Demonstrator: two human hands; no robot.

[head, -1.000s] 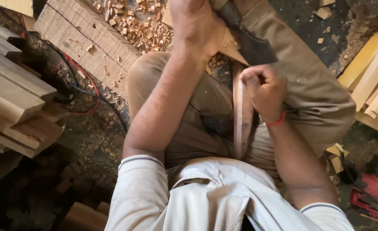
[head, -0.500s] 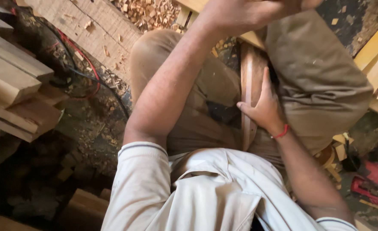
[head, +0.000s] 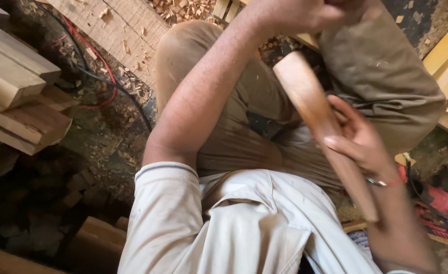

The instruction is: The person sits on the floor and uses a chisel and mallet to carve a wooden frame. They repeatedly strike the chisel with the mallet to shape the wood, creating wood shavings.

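- Two bare hands are at work over the person's lap, seen from above.
- Right hand [head: 358, 139]: its grip is closed around a long, rounded wooden piece [head: 305, 94], which slants across the thighs from near the knee toward the waist.
- Left hand [head: 305, 12]: clenched at the top edge; what it holds I cannot tell.
- Wood shavings [head: 181, 10] lie on the floor beyond the knees.
- Stacked timber [head: 16, 91] sits at the left, beside red and black cables [head: 102, 76].
- Red power tool [head: 439, 210] lies at the right.

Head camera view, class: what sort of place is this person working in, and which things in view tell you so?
Most likely a woodworking shop. Wood shavings litter the floor, cut timber blocks are stacked at the side, and the right hand grips a long shaped wooden piece.
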